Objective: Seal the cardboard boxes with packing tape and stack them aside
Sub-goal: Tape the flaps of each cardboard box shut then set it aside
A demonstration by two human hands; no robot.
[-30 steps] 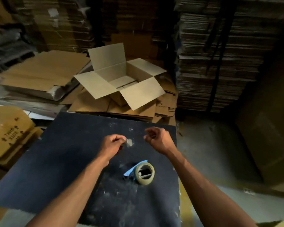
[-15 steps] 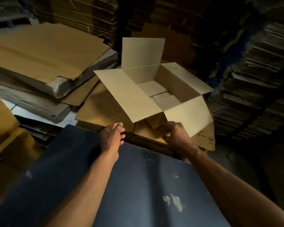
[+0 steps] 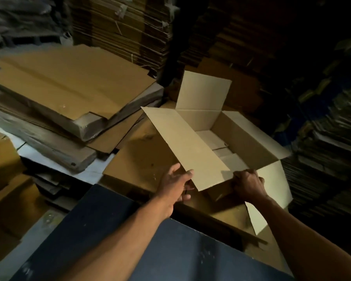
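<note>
A brown cardboard box (image 3: 217, 138) sits open on a low pile of flat cardboard sheets (image 3: 142, 159), just past the far edge of the dark blue table (image 3: 114, 236). The box is a plain rectangle with smooth, pale flaps. Its four top flaps stick out. The back flap stands almost straight up, and the long left flap slopes toward the person. Inside, the bottom flaps are folded flat.

The left hand (image 3: 175, 183) reaches under the near corner of the long left flap. Its fingers are mostly straight, and the thumb lies on top of the flap edge. The right hand (image 3: 248, 183) is curled over the near rim of the box and grips it.

The table top looks rough and dull, with pale scuff marks. To the left lies a thick bundle of flat cardboard (image 3: 69, 86) wrapped in shiny clear plastic. Tall stacks of flat cardboard (image 3: 120, 29) rise behind it, and their edges make thin stripes. More dark stacks stand on the right.

Half a second ago both hands were at the table edge, short of the box. Now they have reached it and touch it. The box also looks bigger and closer in the view.
</note>
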